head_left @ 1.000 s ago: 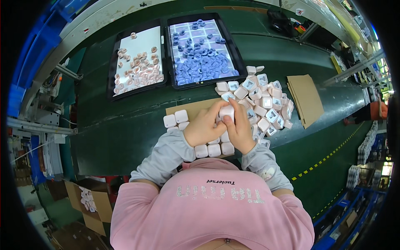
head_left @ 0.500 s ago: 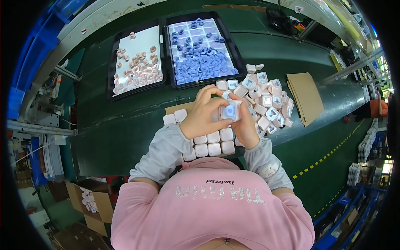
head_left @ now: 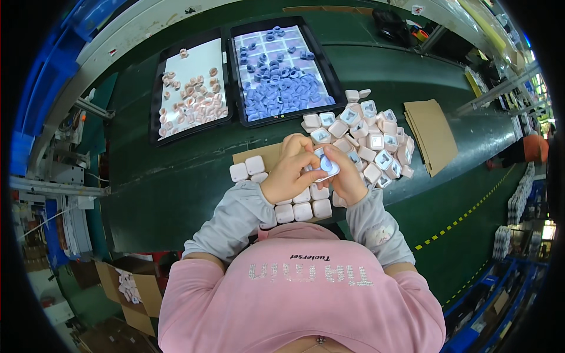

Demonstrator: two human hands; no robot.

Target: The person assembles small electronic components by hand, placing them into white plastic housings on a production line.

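Note:
Between both hands I hold a small pale square case (head_left: 328, 169) with a blue-lilac piece showing inside it. My left hand (head_left: 289, 170) pinches its left side with thumb and fingers. From the right, my right hand (head_left: 347, 176) grips the same case, thumb near its upper edge. Under my hands, rows of pale pink square cases (head_left: 302, 210) lie on cardboard. Just beyond my right hand is a heap of similar cases (head_left: 374, 141), several with their insides showing. My fingers partly hide the held case.
A black tray (head_left: 282, 120) of blue ring-like pieces (head_left: 282, 94) stands ahead, beside another black tray (head_left: 154, 112) of beige-pink pieces (head_left: 194, 106). Flat cardboard sheets (head_left: 431, 138) lie to the right on the green table (head_left: 138, 200). A carton (head_left: 150, 288) sits at lower left.
The case has tilted and come slightly nearer to me, and its blue-lilac piece now faces up more. Both hands have closed in around it.

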